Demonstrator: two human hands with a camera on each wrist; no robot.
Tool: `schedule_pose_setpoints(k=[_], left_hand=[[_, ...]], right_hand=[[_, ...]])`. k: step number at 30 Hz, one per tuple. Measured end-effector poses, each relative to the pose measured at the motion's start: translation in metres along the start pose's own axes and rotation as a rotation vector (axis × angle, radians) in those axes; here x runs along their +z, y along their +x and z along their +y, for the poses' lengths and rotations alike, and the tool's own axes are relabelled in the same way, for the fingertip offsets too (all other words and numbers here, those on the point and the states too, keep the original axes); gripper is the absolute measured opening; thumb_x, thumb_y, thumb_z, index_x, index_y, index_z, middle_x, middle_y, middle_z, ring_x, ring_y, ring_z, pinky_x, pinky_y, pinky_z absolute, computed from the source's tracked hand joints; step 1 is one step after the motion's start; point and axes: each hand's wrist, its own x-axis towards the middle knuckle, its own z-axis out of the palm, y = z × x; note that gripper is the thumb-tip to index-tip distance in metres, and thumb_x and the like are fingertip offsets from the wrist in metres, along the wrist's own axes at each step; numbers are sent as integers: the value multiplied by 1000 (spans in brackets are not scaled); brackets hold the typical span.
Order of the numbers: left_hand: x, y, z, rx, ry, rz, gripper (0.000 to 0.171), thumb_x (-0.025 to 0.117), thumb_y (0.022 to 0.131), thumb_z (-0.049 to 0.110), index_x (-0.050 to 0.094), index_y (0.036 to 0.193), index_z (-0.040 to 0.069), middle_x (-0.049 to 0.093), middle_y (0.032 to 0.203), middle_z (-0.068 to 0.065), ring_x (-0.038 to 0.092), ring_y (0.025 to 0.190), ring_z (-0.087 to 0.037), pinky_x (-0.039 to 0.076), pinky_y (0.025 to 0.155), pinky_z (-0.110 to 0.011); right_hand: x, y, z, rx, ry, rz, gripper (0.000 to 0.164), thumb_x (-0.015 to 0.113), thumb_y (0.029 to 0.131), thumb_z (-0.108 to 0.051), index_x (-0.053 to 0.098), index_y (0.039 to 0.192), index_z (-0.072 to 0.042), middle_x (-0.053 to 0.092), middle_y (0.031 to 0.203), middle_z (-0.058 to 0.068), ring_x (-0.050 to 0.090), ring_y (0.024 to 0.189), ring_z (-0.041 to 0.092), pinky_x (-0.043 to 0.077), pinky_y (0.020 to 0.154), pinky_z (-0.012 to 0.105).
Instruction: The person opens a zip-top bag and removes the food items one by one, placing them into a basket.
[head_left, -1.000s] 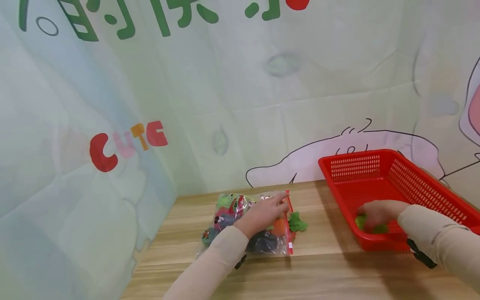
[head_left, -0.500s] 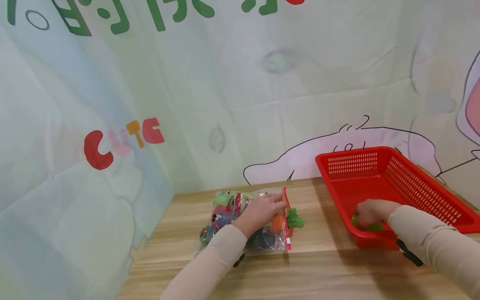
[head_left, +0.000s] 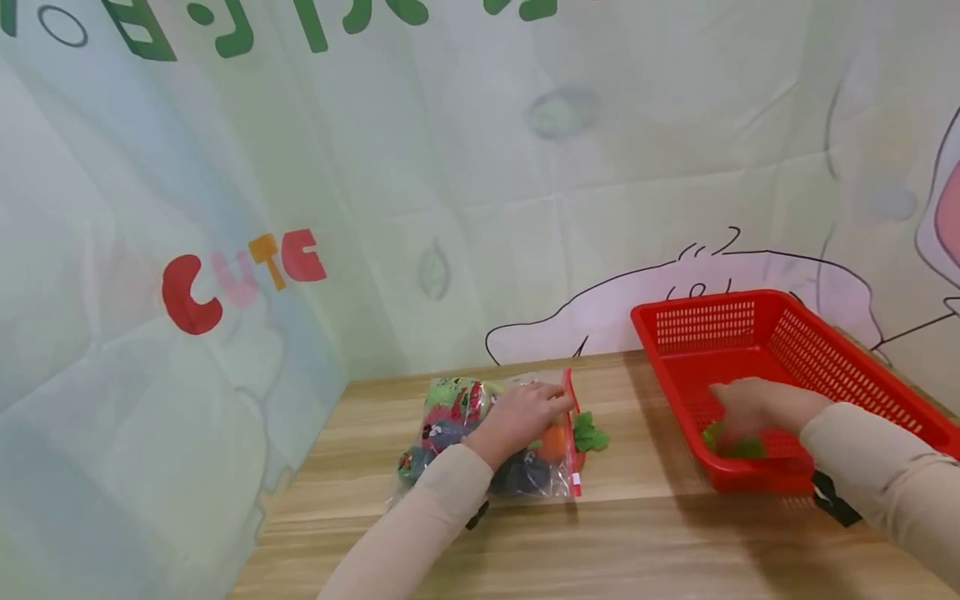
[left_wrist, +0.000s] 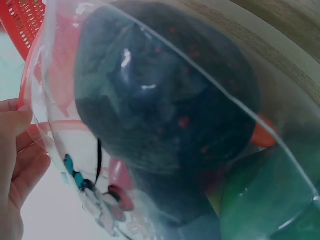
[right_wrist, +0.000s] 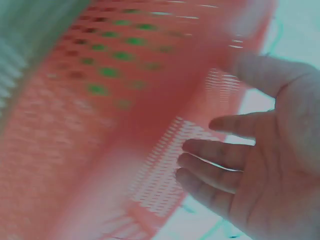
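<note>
Right now the fingers of the right hand [head_left: 757, 408] are parted and grasp nothing, reaching into the red basket [head_left: 750, 480] by a green piece [head_left: 738, 448] near its front left corner. Across from it, the left hand [head_left: 521, 421] lies over the clear bag [head_left: 574, 454], fingers pinching its red edge; colourful pieces fill the bag. Just past that edge lies a leafy green bit [head_left: 588, 432]; I can't tell whether it's partly inside. Between it and the basket's left rim runs an open lane of table [head_left: 630, 533], with more room out front, toward the person. Behind, it's tight: bag and basket sit near the table's back edge, close to the printed cloth [head_left: 450, 167].
</note>
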Motion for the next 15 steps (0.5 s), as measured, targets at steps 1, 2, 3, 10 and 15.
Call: schedule_pose_setpoints(k=[1, 2, 3, 10, 15], left_hand=[[0, -1, -1, 4, 0, 8, 33, 67, 84, 19, 58, 114, 27, 60, 124, 3, 59, 110, -13, 52, 89, -29], [0, -3, -1, 11, -3, 16, 33, 68, 83, 20, 58, 114, 26, 61, 122, 3, 60, 109, -13, 52, 89, -28], [1, -4, -2, 21, -5, 29, 31, 68, 83, 21, 59, 113, 26, 62, 120, 3, 60, 108, -12, 52, 88, -28], [2, -12, -5, 36, -18, 86, 27, 69, 82, 25, 62, 107, 24, 65, 115, 2, 62, 104, -12, 53, 87, -27], [3, -8, -3, 56, -21, 143, 28, 70, 81, 26, 63, 108, 25, 65, 116, 1, 63, 103, -13, 53, 85, -27]], right_hand=[[-4, 0, -6, -14, -22, 46, 91, 77, 67, -42, 38, 135, 5, 50, 125, 29, 49, 108, 45, 43, 88, 62], [-7, 0, -14, -28, -45, 94, 84, 75, 70, -39, 40, 134, 4, 50, 126, 29, 49, 111, 46, 43, 89, 61], [-10, 1, -22, -47, -66, 143, 77, 74, 74, -35, 42, 132, 3, 51, 126, 28, 48, 113, 47, 43, 90, 60], [-22, 8, -90, -214, -100, 319, 40, 61, 85, -14, 51, 120, 3, 61, 110, 20, 59, 99, 33, 50, 88, 48], [-5, 17, -115, -302, -123, 257, 26, 55, 87, -9, 56, 111, 3, 62, 108, 19, 61, 98, 32, 51, 87, 45]])
